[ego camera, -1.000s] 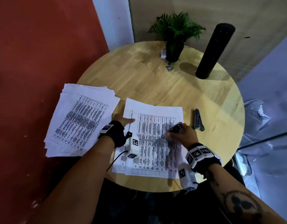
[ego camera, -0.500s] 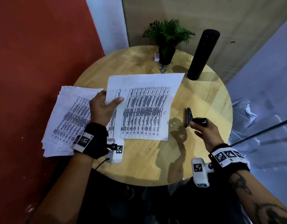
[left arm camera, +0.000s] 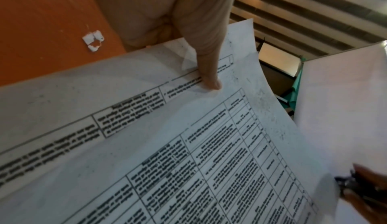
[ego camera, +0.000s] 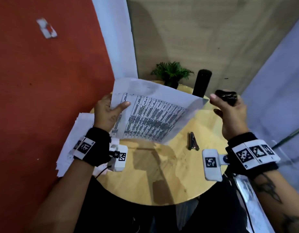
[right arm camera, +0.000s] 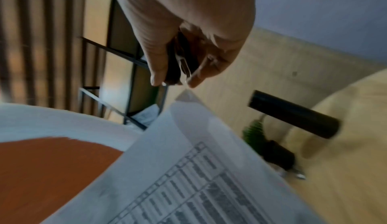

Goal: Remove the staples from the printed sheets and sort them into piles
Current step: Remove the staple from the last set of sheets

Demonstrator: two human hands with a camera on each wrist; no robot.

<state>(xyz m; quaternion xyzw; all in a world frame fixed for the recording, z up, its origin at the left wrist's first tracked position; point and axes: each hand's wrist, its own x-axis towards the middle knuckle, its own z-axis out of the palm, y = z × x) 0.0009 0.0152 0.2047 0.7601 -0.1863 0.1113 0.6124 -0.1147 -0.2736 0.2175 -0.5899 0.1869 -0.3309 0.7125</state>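
My left hand (ego camera: 110, 110) holds a set of printed sheets (ego camera: 155, 113) up in the air above the round table (ego camera: 162, 179), thumb on the front near the left edge. In the left wrist view the thumb (left arm camera: 207, 72) presses on the top sheet (left arm camera: 188, 144). My right hand (ego camera: 227, 106) is raised beside the sheets' right corner and grips a black staple remover (ego camera: 226, 97). In the right wrist view the remover (right arm camera: 180, 60) sits between thumb and fingers just above the paper corner (right arm camera: 186, 97). A pile of loose sheets (ego camera: 73, 140) lies at the table's left edge.
A second dark metal tool (ego camera: 193, 142) lies on the table right of centre. A potted plant (ego camera: 172, 74) and a tall black cylinder (ego camera: 201, 84) stand at the far edge. A red wall (ego camera: 44, 81) is on the left.
My left hand has lifted the sheets off the table and raised them higher. My right hand has risen with the staple remover to the sheets' right corner.
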